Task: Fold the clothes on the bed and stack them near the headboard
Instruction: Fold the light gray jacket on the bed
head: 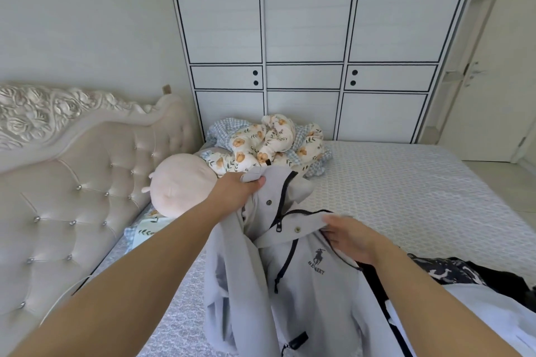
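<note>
A light grey zip jacket (313,293) with a dark horse logo hangs lifted over the bed (406,197). My left hand (237,191) grips its collar edge up near the pillow end. My right hand (348,238) is blurred at the jacket's other front edge, fingers spread against the dark zipper; whether it pinches the cloth is unclear. Dark patterned clothes (452,269) and a white garment (493,316) lie at the lower right. The tufted headboard (72,182) runs along the left.
A round pink plush pillow (179,182) lies by the headboard. A crumpled floral and blue checked quilt (269,145) is heaped at the far corner. White wardrobe doors (304,38) stand behind the bed, and a door (493,81) at the right.
</note>
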